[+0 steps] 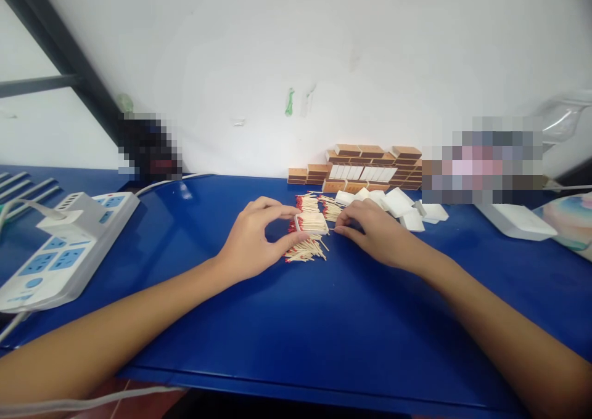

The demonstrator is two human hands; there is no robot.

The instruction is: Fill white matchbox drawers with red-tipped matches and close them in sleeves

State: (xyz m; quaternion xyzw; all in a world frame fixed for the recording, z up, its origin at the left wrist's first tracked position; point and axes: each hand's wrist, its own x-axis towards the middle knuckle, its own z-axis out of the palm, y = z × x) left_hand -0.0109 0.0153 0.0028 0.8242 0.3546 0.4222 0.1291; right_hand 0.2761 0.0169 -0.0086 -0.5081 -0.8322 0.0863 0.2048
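Observation:
My left hand (259,237) grips a small white matchbox tray (324,224) by its left end, thumb and fingers on opposite sides. Red-tipped matches lie in the tray, their heads to the left. Just right of it, my right hand (370,231) is closed in a pinch, with what looks like the end of one matchstick (332,229) at its fingertips. Loose matches (308,250) spread in front of the tray, and another pile (307,203) lies behind it. A further bunch of matches (331,209) lies near my right fingers.
Several empty white matchbox trays (398,202) are heaped behind my right hand. Brown matchbox sleeves (361,160) stand stacked against the wall. A white power strip (69,246) with cables occupies the left of the blue table (277,339). A white box (520,220) lies at the right.

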